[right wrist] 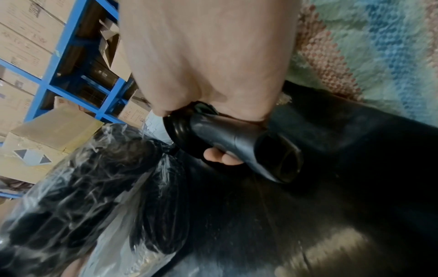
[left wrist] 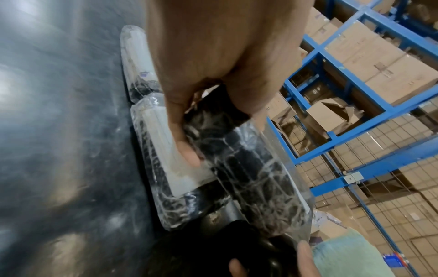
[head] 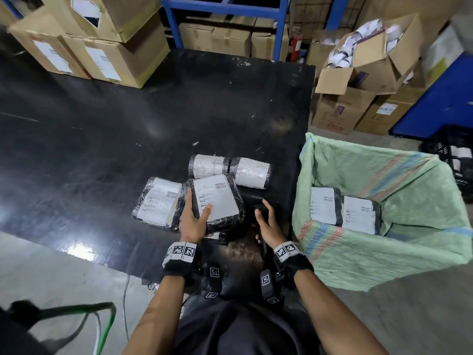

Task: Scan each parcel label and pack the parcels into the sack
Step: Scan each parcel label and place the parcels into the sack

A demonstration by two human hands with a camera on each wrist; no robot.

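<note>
My left hand [head: 197, 210] grips the near left corner of a black plastic-wrapped parcel [head: 220, 198], thumb on its white label. In the left wrist view the fingers curl round this parcel [left wrist: 251, 168]. My right hand [head: 265, 213] holds a black handheld scanner [head: 259, 207] just right of it; the right wrist view shows the fingers wrapped round the scanner [right wrist: 237, 140]. Three more labelled parcels lie on the black table [head: 115, 124]: one to the left [head: 158, 201] and two behind [head: 208, 166], [head: 252, 172]. The green woven sack [head: 399, 175] stands open at the right with two parcels [head: 325, 204], [head: 361, 213] inside.
Stacked cardboard boxes [head: 97, 42] sit on the table's far left corner. Blue shelving [head: 225, 6] with cartons stands behind. Open boxes [head: 363, 60] and a black crate [head: 455, 155] are on the floor beyond the sack. A green cable [head: 102, 319] hangs at the lower left.
</note>
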